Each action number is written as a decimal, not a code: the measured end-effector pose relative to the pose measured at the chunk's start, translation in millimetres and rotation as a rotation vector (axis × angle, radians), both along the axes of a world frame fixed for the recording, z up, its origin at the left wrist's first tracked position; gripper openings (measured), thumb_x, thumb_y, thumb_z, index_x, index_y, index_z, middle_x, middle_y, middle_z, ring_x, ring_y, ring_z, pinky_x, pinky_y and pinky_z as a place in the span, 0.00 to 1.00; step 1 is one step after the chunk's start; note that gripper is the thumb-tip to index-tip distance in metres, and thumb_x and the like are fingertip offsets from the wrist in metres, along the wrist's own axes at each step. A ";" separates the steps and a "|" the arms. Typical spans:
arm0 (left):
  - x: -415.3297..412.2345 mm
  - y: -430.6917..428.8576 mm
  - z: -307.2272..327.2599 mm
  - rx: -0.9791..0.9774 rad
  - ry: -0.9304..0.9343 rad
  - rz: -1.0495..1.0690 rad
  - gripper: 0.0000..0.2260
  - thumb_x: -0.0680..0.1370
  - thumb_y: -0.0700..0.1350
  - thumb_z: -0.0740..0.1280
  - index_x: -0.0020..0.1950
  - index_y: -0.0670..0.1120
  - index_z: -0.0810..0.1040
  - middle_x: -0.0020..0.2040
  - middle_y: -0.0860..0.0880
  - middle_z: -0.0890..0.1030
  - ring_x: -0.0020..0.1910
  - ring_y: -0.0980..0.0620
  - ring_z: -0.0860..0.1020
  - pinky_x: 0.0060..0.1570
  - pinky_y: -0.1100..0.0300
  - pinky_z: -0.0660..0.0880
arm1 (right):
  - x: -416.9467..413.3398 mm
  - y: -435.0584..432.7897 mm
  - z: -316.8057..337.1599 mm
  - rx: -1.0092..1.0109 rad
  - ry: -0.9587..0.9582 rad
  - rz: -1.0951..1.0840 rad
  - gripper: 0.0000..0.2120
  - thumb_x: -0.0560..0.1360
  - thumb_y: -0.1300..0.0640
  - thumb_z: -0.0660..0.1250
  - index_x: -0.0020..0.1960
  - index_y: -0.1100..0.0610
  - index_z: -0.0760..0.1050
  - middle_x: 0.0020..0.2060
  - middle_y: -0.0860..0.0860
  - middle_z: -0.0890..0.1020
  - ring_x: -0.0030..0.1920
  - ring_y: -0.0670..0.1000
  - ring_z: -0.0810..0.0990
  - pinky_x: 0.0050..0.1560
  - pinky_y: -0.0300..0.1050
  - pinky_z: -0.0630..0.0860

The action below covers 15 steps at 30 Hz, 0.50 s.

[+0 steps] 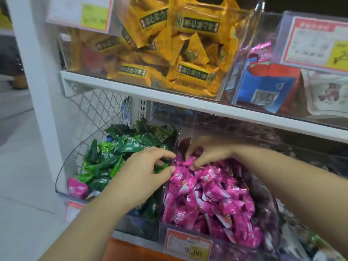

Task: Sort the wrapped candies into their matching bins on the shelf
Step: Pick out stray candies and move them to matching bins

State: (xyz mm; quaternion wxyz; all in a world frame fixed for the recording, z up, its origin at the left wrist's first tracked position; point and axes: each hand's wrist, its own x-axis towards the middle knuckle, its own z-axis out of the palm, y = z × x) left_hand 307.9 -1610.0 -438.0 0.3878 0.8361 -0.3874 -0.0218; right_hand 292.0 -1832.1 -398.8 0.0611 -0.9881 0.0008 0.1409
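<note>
I see a white metal shelf carrying clear hard-plastic bins. On the lower level, the left bin holds glossy green candies, crinkled foil pillows with sawtooth ends. The next bin is heaped with shiny pink candies. The left hand hangs curled over the green pile; I cannot tell whether it holds anything. The right hand pinches a pink wrapper atop its heap. A stray pink candy lies among the green.

Left hand over green candies, right hand in pink candies — grip seemingly pinching one, yellow packets above
</note>
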 end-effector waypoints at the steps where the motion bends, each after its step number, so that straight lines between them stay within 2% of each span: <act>1: -0.8 -0.3 0.7 -0.006 0.010 -0.002 0.12 0.77 0.53 0.66 0.60 0.60 0.75 0.51 0.65 0.74 0.36 0.76 0.70 0.36 0.75 0.67 | -3.7 -3.2 1.9 -0.025 -0.014 0.034 0.10 0.69 0.48 0.72 0.50 0.45 0.80 0.44 0.42 0.80 0.44 0.46 0.78 0.43 0.40 0.71; 4: -2.2 0.5 1.5 -0.020 0.022 0.004 0.13 0.76 0.52 0.67 0.61 0.59 0.75 0.50 0.65 0.74 0.34 0.77 0.69 0.36 0.76 0.66 | -17.5 -15.9 7.7 -0.084 -0.033 0.079 0.09 0.71 0.52 0.72 0.51 0.49 0.80 0.47 0.46 0.80 0.48 0.48 0.77 0.48 0.41 0.72; 6: -2.4 0.9 1.0 -0.019 0.020 0.004 0.13 0.76 0.52 0.67 0.60 0.59 0.76 0.50 0.66 0.74 0.37 0.77 0.70 0.37 0.76 0.67 | -26.4 -25.2 11.8 -0.095 -0.066 0.076 0.09 0.71 0.52 0.72 0.51 0.50 0.80 0.45 0.43 0.77 0.49 0.48 0.76 0.49 0.41 0.71; 8: -2.9 0.7 0.9 -0.015 0.019 0.003 0.12 0.76 0.52 0.67 0.60 0.60 0.75 0.50 0.66 0.73 0.40 0.76 0.70 0.38 0.76 0.67 | -34.3 -33.5 13.7 -0.117 -0.125 0.096 0.08 0.71 0.52 0.72 0.50 0.50 0.81 0.42 0.40 0.73 0.47 0.45 0.74 0.47 0.33 0.69; 9: -3.1 0.2 0.9 -0.015 0.019 0.001 0.12 0.76 0.52 0.67 0.59 0.61 0.75 0.50 0.66 0.73 0.42 0.76 0.71 0.39 0.76 0.67 | -38.4 -37.3 14.1 -0.134 -0.158 0.110 0.07 0.72 0.53 0.71 0.49 0.52 0.81 0.41 0.40 0.73 0.46 0.44 0.73 0.43 0.27 0.66; 10: -3.3 -0.3 0.9 -0.019 0.023 -0.001 0.11 0.76 0.52 0.67 0.58 0.61 0.75 0.50 0.66 0.74 0.44 0.75 0.72 0.40 0.76 0.68 | -42.6 -41.9 14.1 -0.154 -0.187 0.117 0.06 0.72 0.56 0.71 0.49 0.54 0.82 0.42 0.41 0.74 0.45 0.43 0.72 0.41 0.24 0.63; 12: -3.0 -0.7 0.1 -0.029 0.030 0.003 0.11 0.76 0.51 0.67 0.58 0.61 0.76 0.50 0.66 0.74 0.49 0.71 0.73 0.41 0.76 0.68 | -50.7 -50.4 14.0 -0.185 -0.231 0.085 0.07 0.72 0.62 0.69 0.49 0.54 0.82 0.47 0.46 0.76 0.48 0.45 0.73 0.43 0.28 0.64; 13: -2.4 -0.9 -0.6 -0.028 0.030 0.005 0.12 0.76 0.51 0.67 0.58 0.61 0.76 0.50 0.66 0.74 0.50 0.70 0.73 0.42 0.76 0.68 | -53.4 -54.2 14.1 -0.183 -0.237 0.053 0.10 0.71 0.64 0.68 0.49 0.53 0.82 0.48 0.45 0.75 0.50 0.45 0.73 0.46 0.32 0.65; 15: -2.1 -1.7 -1.4 -0.022 0.026 0.007 0.12 0.76 0.52 0.67 0.59 0.60 0.76 0.52 0.67 0.74 0.51 0.70 0.73 0.42 0.75 0.69 | -54.7 -61.4 14.0 -0.160 -0.218 0.019 0.12 0.70 0.65 0.68 0.49 0.52 0.82 0.44 0.39 0.73 0.52 0.47 0.75 0.48 0.36 0.65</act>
